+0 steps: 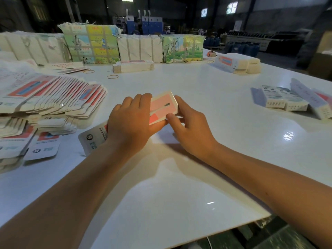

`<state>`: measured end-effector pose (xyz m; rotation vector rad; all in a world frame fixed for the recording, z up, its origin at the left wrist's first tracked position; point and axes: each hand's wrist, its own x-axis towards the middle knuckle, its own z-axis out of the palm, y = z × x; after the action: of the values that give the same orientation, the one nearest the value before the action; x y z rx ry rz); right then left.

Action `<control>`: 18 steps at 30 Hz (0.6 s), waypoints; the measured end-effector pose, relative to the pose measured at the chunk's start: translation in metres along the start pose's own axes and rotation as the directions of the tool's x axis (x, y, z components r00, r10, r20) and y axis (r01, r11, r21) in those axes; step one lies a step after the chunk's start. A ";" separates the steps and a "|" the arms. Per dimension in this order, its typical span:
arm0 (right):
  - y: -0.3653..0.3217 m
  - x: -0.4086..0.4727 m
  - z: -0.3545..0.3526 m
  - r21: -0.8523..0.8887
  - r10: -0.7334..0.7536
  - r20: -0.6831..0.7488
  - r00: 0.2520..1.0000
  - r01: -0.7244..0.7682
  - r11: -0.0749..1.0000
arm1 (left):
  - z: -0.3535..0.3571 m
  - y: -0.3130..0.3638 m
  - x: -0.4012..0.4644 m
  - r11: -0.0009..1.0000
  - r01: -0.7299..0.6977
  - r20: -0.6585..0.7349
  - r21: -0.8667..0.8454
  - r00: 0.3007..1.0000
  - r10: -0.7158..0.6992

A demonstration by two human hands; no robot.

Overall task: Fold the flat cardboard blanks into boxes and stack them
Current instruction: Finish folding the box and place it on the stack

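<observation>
The cardboard blank (162, 107) is held near the middle of the bench (197, 177), partly formed, with a printed flap projecting below the left wrist. A fanned supply of flat blanks (48, 97) is stacked along the left edge, so much folding is judged to remain. Finished boxes (287, 99) are laid near the right edge, and more (239, 64) toward the far right corner; the task is judged to be at an early to middle stage. The left hand (131, 121) is laid over the blank, fingers curled on its far edge. The right hand (188, 126) pinches the right end between thumb and forefinger.
</observation>
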<state>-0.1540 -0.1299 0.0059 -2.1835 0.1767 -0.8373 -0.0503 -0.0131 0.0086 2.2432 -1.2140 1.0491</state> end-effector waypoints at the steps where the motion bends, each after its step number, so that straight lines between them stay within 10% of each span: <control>1: -0.001 -0.001 0.001 0.013 -0.017 0.009 1.000 0.017 1.000 | 0.000 0.001 0.000 1.000 0.003 0.004 -0.002 1.000 -0.003; 12: 0.004 -0.001 -0.001 0.049 -0.044 0.128 0.991 0.038 0.998 | -0.007 -0.004 -0.001 0.999 0.006 0.027 -0.043 1.000 -0.005; 18: 0.009 0.007 -0.012 -0.251 -0.284 0.168 0.944 0.320 0.914 | -0.010 -0.011 0.000 0.988 -0.147 0.114 -0.051 0.982 0.152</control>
<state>-0.1548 -0.1461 0.0090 -2.5632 -0.1228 -0.8785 -0.0455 -0.0003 0.0151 2.2371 -1.4604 0.9453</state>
